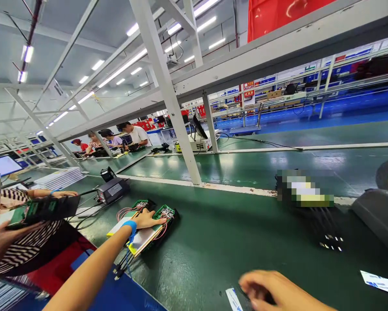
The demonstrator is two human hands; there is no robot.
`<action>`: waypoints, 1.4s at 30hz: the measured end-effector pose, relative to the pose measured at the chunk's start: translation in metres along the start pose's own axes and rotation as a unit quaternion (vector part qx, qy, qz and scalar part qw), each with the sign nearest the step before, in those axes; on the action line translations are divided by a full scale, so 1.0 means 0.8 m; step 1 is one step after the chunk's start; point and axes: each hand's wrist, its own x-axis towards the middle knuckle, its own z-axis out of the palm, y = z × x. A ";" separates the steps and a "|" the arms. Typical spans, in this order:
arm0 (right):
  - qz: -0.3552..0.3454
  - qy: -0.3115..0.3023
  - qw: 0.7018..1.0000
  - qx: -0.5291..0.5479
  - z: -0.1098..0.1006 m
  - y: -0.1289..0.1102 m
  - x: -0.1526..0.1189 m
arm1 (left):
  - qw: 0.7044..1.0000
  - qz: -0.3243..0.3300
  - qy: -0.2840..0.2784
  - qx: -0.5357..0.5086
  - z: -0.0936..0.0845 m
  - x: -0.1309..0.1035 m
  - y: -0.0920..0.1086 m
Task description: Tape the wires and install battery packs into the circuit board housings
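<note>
Two electronic assemblies lie side by side at the left of the green table, each with a green circuit board, pink wires and a silver battery pack. My left hand (146, 219), with a blue band at the wrist, rests over them, its fingers spread toward the board of the right-hand assembly (148, 236). Part of the left-hand assembly (121, 222) is hidden by my hand. At the bottom edge, my right hand (271, 289) is blurred, with curled fingers just above the table, beside a white strip with blue print (233, 299).
A person in a striped top holds another assembly (48, 209) at the left, near a black device (112, 191). A dark bundle with cables (310, 194), another printed strip (380, 283) and a tape dispenser (378, 216) are at the right. A white post (171, 99) stands behind.
</note>
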 end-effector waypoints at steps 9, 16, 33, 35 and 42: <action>0.007 -0.081 0.962 0.259 0.074 -0.057 0.213 | 0.998 0.052 0.004 -0.028 -0.008 0.002 0.007; 0.030 -0.057 0.943 0.327 0.081 -0.064 0.240 | 0.992 0.044 0.047 -0.109 0.000 0.003 0.062; 0.125 0.257 0.938 0.194 -0.106 0.063 0.104 | 0.839 0.211 -0.099 -0.492 0.083 -0.119 0.294; 0.140 0.249 0.939 0.189 -0.119 0.070 0.085 | 0.849 0.241 -0.063 -0.466 0.096 -0.130 0.292; 0.157 0.226 0.952 0.137 -0.121 0.072 0.086 | 0.873 0.266 0.037 -0.408 0.112 -0.130 0.273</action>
